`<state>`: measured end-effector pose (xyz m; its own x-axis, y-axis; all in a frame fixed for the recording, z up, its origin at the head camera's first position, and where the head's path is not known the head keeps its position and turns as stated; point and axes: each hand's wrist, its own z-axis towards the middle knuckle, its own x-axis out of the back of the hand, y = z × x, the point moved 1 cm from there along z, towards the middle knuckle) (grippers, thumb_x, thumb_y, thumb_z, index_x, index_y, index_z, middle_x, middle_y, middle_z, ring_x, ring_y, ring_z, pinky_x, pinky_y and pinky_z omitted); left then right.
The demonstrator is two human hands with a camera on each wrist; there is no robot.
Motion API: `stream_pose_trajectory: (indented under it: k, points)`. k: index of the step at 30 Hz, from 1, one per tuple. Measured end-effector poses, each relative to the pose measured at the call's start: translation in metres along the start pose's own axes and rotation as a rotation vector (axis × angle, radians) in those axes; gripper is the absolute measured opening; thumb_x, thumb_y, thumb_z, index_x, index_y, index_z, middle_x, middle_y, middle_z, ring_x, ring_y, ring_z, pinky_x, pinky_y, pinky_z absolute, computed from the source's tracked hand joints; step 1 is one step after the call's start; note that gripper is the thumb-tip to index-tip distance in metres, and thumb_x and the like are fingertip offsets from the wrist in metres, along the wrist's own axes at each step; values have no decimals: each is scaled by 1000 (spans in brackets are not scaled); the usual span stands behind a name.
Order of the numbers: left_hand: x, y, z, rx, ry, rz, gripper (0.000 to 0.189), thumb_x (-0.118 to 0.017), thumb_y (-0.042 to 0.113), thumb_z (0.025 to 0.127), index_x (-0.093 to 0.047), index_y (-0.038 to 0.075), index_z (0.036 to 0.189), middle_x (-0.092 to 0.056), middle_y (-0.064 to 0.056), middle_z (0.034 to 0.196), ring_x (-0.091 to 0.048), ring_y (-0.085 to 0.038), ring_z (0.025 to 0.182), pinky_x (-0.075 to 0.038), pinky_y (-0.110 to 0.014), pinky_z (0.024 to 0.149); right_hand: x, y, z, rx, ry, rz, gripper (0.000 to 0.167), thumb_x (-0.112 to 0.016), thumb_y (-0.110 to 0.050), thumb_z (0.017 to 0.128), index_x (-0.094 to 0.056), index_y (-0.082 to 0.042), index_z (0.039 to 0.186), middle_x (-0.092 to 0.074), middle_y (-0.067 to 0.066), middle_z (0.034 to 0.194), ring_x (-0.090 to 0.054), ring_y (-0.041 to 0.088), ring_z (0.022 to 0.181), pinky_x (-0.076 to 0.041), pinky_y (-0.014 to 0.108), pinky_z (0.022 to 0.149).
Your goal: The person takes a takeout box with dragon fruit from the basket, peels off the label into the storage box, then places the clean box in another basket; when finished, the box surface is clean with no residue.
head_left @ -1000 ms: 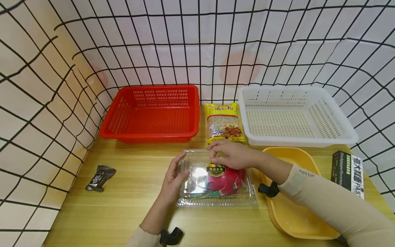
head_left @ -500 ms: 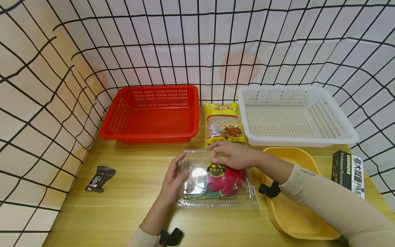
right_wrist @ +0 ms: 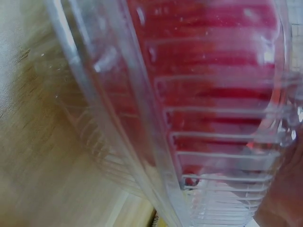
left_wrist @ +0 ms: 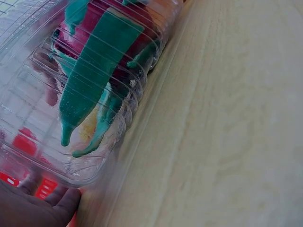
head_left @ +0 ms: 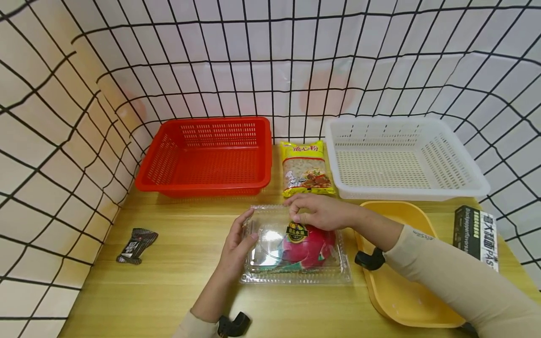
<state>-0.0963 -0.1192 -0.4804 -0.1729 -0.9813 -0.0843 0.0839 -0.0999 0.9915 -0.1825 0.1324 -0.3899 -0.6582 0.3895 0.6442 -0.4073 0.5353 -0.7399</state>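
A clear plastic clamshell box [head_left: 268, 270] lies on the table, its lid down. Inside is a pink-red dragon fruit [head_left: 313, 246] with green scales, also close up in the left wrist view. My left hand [head_left: 236, 244] steadies the box's left side, fingers extended along the edge and thumb on the lid. From the back right, my right hand [head_left: 317, 211] reaches over the lid. Its curled index finger and thumb pinch the upper edge of a black and gold sticker [head_left: 297, 232], which tilts up toward them. The fingers hide the sticker's top.
Behind stand a red basket [head_left: 203, 188] and a white basket [head_left: 414, 193], with a yellow pasta bag [head_left: 307, 169] between them. A yellow tray [head_left: 405, 300] is under the right forearm. A black pasta box [head_left: 475, 234] lies right, a dark wrapped snack [head_left: 136, 245] left.
The sticker's upper edge has come up toward the right fingers, and it looks narrower and more tilted. Left hand and box have kept their places.
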Motion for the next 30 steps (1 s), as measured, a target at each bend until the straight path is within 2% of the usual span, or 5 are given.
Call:
stream_pose_trajectory:
  k: [8,14,19,22,30]
  points:
    - [-1,-1,-1,-10,-1,11,62,-52,5,97,-34,11,156,-23,-15,168,-16,-44,157,-12,-68,123,1,3,1,1,31,71,18,-51,-27,107,-55,-17,93,-57,12,149,-51,41,139,-45,53,107]
    - [-1,-2,0,-26,-5,5,62,-53,4,97,-35,11,156,-25,-14,167,-15,-41,157,-10,-66,125,1,1,-2,-26,60,82,13,-55,-27,106,-58,-20,95,-58,10,148,-51,40,139,-42,59,112]
    - [-2,-2,0,-39,-9,-8,62,-52,2,96,-34,7,155,-25,-15,167,-18,-39,156,-17,-57,126,5,-5,-8,-36,117,149,6,-59,-21,104,-61,-15,103,-65,7,114,-60,27,112,-53,44,96]
    - [-1,-3,0,-38,-7,-3,62,-52,2,96,-34,6,155,-25,-15,167,-19,-40,156,-18,-57,125,8,-7,-14,-60,164,113,6,-61,-22,103,-63,-16,104,-62,2,96,-58,20,94,-51,34,83]
    - [1,-3,-1,-46,-3,8,60,-52,2,97,-34,5,155,-26,-16,166,-17,-39,156,-12,-65,124,21,-7,-40,-105,234,0,6,-66,-27,100,-67,-22,103,-70,-6,101,-63,18,102,-53,39,91]
